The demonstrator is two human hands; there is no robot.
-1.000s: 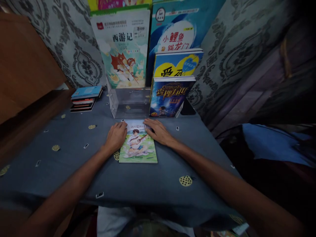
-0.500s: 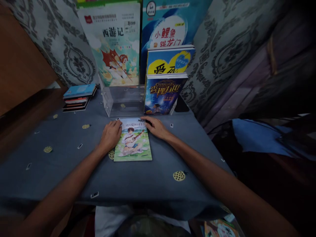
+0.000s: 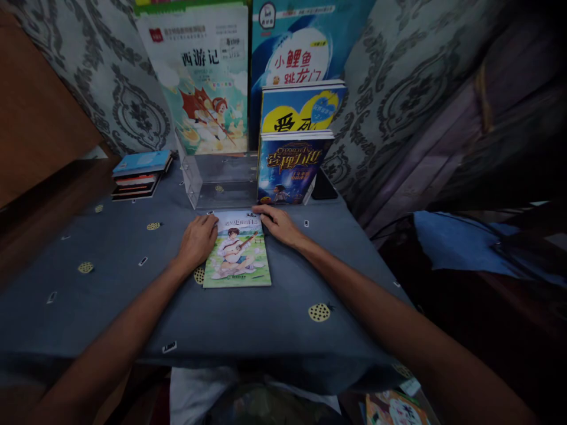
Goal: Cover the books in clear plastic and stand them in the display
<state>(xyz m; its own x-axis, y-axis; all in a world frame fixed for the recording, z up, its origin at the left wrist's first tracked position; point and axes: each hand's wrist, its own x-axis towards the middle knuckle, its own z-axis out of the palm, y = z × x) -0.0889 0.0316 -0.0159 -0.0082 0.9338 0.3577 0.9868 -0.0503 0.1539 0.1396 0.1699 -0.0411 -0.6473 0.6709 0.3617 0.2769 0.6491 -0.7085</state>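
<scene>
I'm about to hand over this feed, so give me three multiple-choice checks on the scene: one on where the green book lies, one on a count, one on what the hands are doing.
1. Where does the green book lie?
A. Flat on the tablecloth, in front of the clear stand
B. Upright inside the clear stand
C. On the stack of books at the left

2. How many books stand in the right half of the clear stand?
A. None
B. Two
C. Five

3. How do the hands meet the green book?
A. Both lift it into the air
B. Only one touches it
C. Both rest at its top corners

Answers:
1 A, the cover faces up on the cloth, just short of the stand.
2 B, the dark blue book stands in front of the yellow and blue book.
3 C, the left hand and right hand lie at its upper corners while the book lies flat.
</scene>
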